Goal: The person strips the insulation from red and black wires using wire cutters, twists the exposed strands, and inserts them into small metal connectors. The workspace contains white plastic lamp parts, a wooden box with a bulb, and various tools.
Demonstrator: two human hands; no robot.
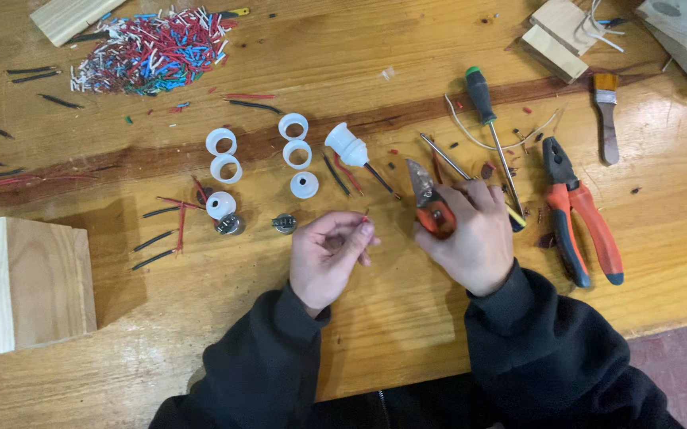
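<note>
**Two hands working a bit of red wire at a wooden bench**

Head view, looking down: a person in dark sleeves is leaning over a wooden bench point(359, 71). The left hand point(326, 258) is pinching a short red wire point(365, 216) between thumb and fingertips, its tip poking up just above the fingers. The right hand point(470, 234) is closing around an orange-handled cutter point(429, 202), whose grey blade is pointing up and away from the body, just right of the wire; the two hands are sitting near each other at the middle of the bench.

Beyond the left hand, white plastic rings point(224, 155) and a white socket cap point(347, 145) are lying in loose rows, with two small metal parts point(284, 223) just in front of them. Short black and red wire pieces point(165, 226) are lying scattered to the left. A heap of coloured wire offcuts point(153, 52) is sitting at the far left. To the right of the right hand, orange-handled pliers point(578, 214) are lying flat, a green-capped screwdriver point(490, 131) is lying beyond the fingers, and a small brush point(607, 115) is lying farther right. A wooden box point(38, 282) is standing at the left edge
</note>
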